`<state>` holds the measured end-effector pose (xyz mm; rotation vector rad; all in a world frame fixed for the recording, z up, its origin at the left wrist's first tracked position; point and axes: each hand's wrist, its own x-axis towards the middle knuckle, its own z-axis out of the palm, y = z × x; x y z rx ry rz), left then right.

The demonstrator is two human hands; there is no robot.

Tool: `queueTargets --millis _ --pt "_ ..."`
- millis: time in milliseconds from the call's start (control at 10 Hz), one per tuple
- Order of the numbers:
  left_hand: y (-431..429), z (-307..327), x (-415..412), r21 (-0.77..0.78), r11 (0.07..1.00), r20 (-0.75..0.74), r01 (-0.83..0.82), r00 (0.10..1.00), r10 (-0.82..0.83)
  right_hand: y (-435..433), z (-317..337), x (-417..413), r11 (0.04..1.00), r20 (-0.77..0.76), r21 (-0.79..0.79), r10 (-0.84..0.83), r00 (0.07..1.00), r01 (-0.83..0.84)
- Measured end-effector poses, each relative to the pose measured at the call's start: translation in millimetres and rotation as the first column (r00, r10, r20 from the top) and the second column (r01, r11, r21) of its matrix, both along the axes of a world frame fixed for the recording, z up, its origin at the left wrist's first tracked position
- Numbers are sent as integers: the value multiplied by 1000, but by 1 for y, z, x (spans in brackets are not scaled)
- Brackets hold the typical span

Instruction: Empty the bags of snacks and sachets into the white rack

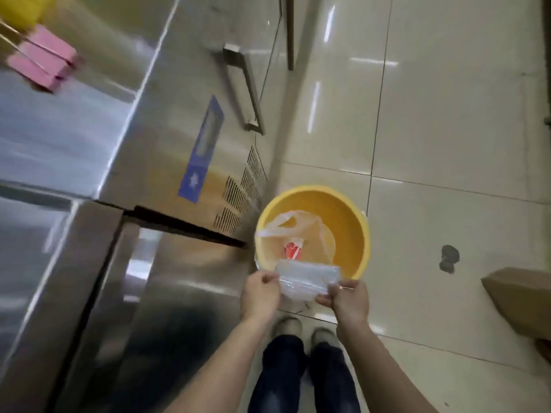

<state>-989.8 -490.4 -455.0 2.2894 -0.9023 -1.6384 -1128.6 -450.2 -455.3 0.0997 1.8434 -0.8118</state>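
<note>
I hold a clear, crumpled plastic bag (304, 280) stretched between both hands above the near rim of a yellow bucket (348, 222) on the floor. My left hand (261, 293) pinches the bag's left edge and my right hand (347, 299) pinches its right edge. Inside the bucket lies a translucent plastic bag (293, 225) with a red and white packet (293, 251) beneath it. The white rack is not in view.
A stainless steel counter and cabinet (125, 162) with a door handle (244, 90) fills the left side. Pink boxes (41, 61) sit on its top at far left. A cardboard box (524, 299) stands on the tiled floor at right. My shoes (307, 332) are below the bucket.
</note>
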Motion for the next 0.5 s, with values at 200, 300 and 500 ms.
queueTargets --millis 200,300,500 --pt "-54 -138 -16 -12 990 186 141 973 -136 -42 -156 10 993 123 10 -120 985 119" --pt "-64 -191 -18 32 929 254 368 896 -364 -50 -222 7 999 109 34 -40 993 37" --pt "-58 -211 -37 177 462 352 869 382 -854 -46 -245 -6 699 22 146 705 709 -700"
